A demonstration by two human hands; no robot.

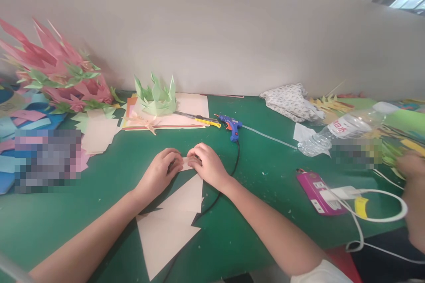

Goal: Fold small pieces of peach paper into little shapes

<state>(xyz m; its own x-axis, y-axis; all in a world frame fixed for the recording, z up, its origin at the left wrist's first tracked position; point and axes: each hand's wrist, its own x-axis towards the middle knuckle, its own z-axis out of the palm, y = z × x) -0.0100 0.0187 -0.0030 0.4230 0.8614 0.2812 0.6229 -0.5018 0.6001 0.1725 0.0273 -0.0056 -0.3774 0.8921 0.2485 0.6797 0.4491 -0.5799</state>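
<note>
Between my hands lies a small strip of pale pink paper (186,164), low over the green table. My left hand (166,162) pinches its left end with curled fingers. At the other end, the fingers of my right hand (206,163) are closed on the same strip, partly hiding it. Just below my hands, several pale pink paper triangles (169,239) overlap on the table. A blue glue gun (231,126) rests beyond my right hand, its black cord running down past my wrist. Left of it is a yellow utility knife (208,122).
Behind my hands, a green paper crown (156,99) sits on stacked paper sheets (194,105). Pink paper flowers (63,62) stand at the left. A water bottle (345,128) lies at the right, near a purple power strip (318,192) with white cables. Another person's arm (415,194) reaches in there.
</note>
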